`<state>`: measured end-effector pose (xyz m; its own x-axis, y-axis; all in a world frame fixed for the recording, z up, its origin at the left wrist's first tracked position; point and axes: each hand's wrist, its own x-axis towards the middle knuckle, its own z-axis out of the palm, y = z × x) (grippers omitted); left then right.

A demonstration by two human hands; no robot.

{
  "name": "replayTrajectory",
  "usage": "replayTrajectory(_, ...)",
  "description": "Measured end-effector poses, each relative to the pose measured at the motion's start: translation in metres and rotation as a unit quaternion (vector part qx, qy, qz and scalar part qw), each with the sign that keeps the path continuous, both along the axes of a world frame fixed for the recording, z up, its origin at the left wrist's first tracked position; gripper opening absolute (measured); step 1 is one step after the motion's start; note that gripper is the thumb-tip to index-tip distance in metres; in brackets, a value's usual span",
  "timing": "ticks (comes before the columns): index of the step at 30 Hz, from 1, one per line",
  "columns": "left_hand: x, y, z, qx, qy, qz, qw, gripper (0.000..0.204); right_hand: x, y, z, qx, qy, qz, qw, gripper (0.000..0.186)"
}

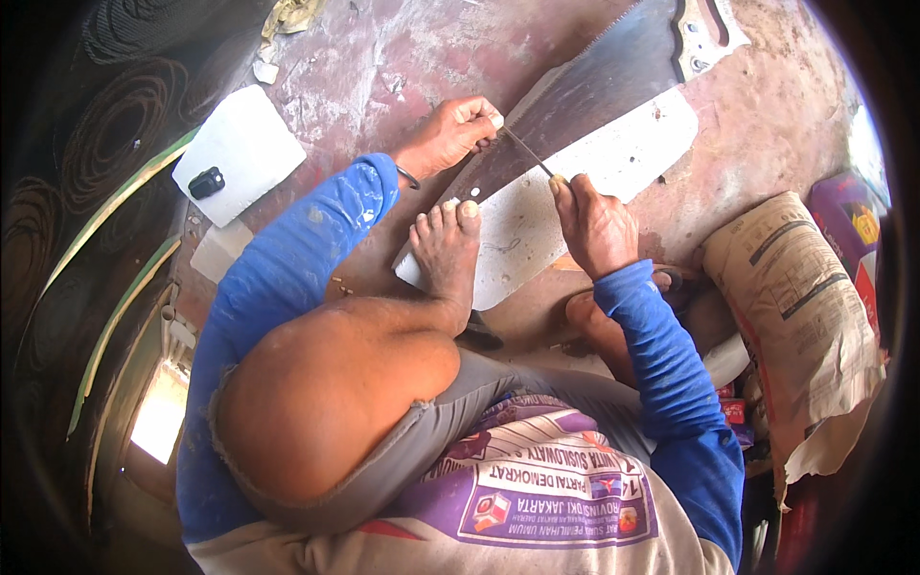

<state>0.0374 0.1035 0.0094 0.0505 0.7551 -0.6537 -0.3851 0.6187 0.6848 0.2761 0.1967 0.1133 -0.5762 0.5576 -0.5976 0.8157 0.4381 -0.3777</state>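
Note:
A hand saw (594,86) lies flat, its handle (707,38) at the far right and its narrow end by my bare left foot (447,251). Across the blade, near its toothed edge, runs a thin dark rod that looks like a file (529,151). My left hand (458,134) pinches the far end between thumb and fingers. Closed round the near end is my right hand (599,222). Under the saw is a white speckled board (628,144), and my foot rests over its left end. Whether the rod touches the teeth is hard to tell.
A white sheet (251,144) with a small black object (206,182) lies at the left, near curved strips (120,216). To the right, a brown paper sack (791,287) stands beside a purple package (851,216). The reddish floor (383,57) is stained.

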Motion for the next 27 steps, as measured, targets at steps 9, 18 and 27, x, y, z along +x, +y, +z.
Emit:
replayTrajectory(9,-0.043,0.0,-0.008,-0.057,0.051,0.013,0.997,0.017,-0.042,0.0,-0.026,0.036,0.074,0.007,0.997,0.034)
replayTrajectory(18,-0.003,0.002,0.005,-0.026,0.002,-0.002,1.0,0.015,-0.002,0.003,0.003,-0.001,0.016,-0.006,1.0,0.035)
replayTrajectory(27,-0.039,0.007,-0.009,-0.083,0.072,-0.003,0.994,0.019,-0.04,0.002,-0.028,0.023,0.064,0.002,0.998,0.033)
